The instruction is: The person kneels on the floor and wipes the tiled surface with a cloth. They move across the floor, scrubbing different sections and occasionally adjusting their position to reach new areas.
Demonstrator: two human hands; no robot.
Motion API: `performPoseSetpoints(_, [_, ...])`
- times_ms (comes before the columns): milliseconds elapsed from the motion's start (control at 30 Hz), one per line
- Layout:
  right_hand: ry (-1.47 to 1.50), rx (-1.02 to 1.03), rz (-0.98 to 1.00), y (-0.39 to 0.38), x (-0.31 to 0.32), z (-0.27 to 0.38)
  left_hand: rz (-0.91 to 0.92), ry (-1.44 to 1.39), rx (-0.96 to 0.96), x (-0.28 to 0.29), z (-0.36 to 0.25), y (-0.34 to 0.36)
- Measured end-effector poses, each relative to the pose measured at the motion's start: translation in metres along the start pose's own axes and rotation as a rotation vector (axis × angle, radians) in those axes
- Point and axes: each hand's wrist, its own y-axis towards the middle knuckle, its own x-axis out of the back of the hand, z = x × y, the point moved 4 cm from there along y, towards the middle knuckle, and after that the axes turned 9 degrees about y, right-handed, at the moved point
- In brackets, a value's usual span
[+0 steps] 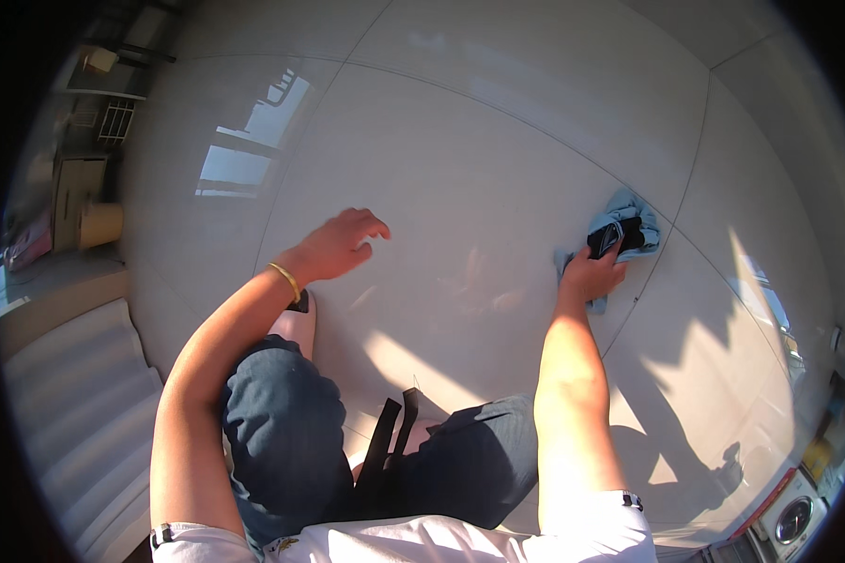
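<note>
My right hand [594, 275] reaches out at the right, closed on a bunched light blue cloth [623, 203] that rests against the glossy tiles. A black item [617, 237] lies in the folds at my fingers; I cannot tell what it is. My left hand [345, 244] is apart from the cloth, left of the middle. Its fingers are loosely bent with the thumb apart, and nothing is in them. Around that wrist sits a yellow bracelet.
Large pale tiles [441, 159] with dark joints spread ahead, with window reflections and sunlit patches. My bent knees are close below. A ribbed pale panel [84, 413] stands at lower left, under a shelf with boxes [75, 202]. A white appliance with a round dial [791, 519] is at lower right.
</note>
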Motion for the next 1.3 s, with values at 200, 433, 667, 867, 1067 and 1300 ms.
performPoseSetpoints(200, [-0.019, 0.17, 0.063, 0.002, -0.02, -0.034, -0.194, -0.023, 0.179, -0.046, 0.106, -0.042])
performPoseSetpoints(433, [0.036, 0.529, 0.36, -0.013, -0.028, -0.021, -0.352, -0.173, 0.211, -0.074, 0.154, -0.04])
performPoseSetpoints(667, [0.135, 0.995, 1.067, -0.25, -0.002, 0.102, -0.453, -0.318, 0.129, -0.054, 0.175, -0.01])
performPoseSetpoints(867, [0.605, 0.334, 1.315, -0.27, 0.017, 0.111, -0.592, -0.299, 0.158, -0.066, 0.222, 0.018])
performPoseSetpoints(1067, [0.958, -0.503, 0.474, -0.103, 0.023, 0.054, -0.76, 0.074, 0.33, -0.044, 0.263, 0.042])
performPoseSetpoints(1300, [0.906, -0.519, -0.183, 0.007, -0.013, -0.046, -0.723, 0.258, 0.323, -0.036, 0.271, 0.081])
